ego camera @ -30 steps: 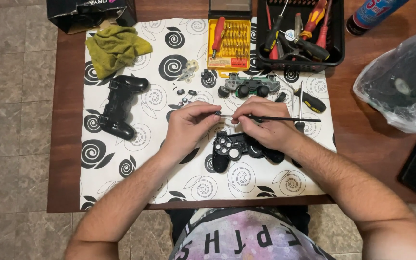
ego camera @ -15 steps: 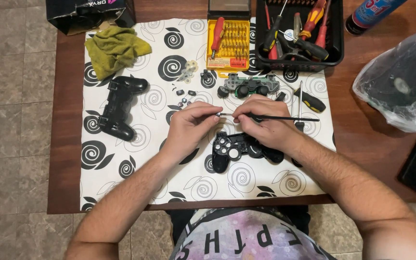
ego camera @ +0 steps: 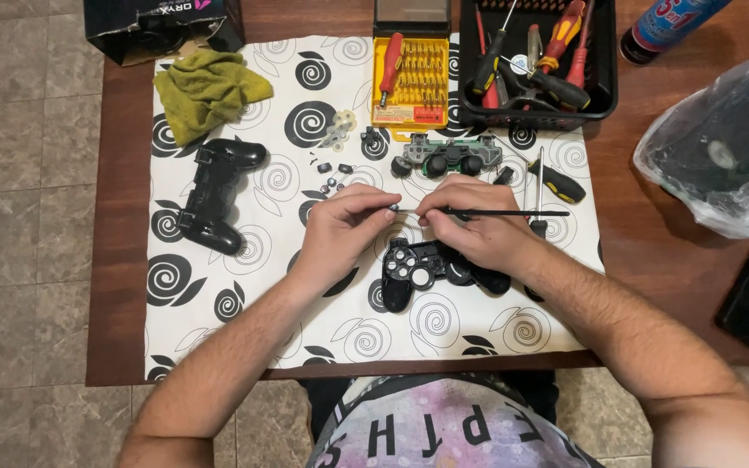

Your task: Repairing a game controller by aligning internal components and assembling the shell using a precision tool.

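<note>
- The thin black tool (ego camera: pixel 513 212) lies level between both hands, just above the open controller front shell (ego camera: pixel 431 269) on the spiral-print mat (ego camera: pixel 218 295); against a second ago it has barely shifted.
- The right hand (ego camera: pixel 474 230) keeps its grip clamped on the tool's shaft; the left hand (ego camera: pixel 344 230) stays pinched at the tip (what sits there is too small to tell).
- So the fine work at the tip seems unfinished.
- Beyond: circuit board (ego camera: pixel 448 154), loose buttons (ego camera: pixel 331 169), black back shell (ego camera: pixel 214 195), on the desk (ego camera: pixel 652 277).
</note>
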